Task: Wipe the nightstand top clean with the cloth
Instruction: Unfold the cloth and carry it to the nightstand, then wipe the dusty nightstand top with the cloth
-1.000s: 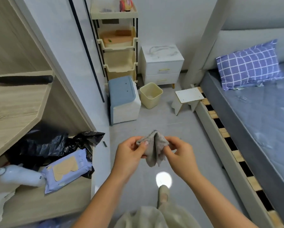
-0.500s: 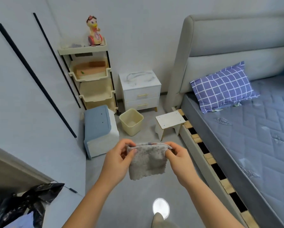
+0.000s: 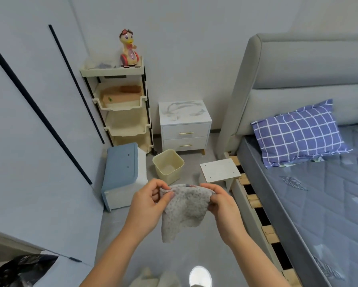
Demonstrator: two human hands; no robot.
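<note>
We hold the grey cloth (image 3: 184, 210) up over open floor, left hand (image 3: 147, 206) and right hand (image 3: 221, 206) each pinching a top corner, its length hanging downward. Well ahead, the white nightstand (image 3: 184, 112) stands between a tiered shelf (image 3: 122, 112) and the bed (image 3: 298, 183), a bin (image 3: 168, 165) and stool (image 3: 219, 169) before it.

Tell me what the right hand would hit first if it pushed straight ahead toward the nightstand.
Probably the small stool: it sits on the floor just beyond the right hand, before the nightstand. The hand may be high enough to pass over it; depth is unclear.
</note>
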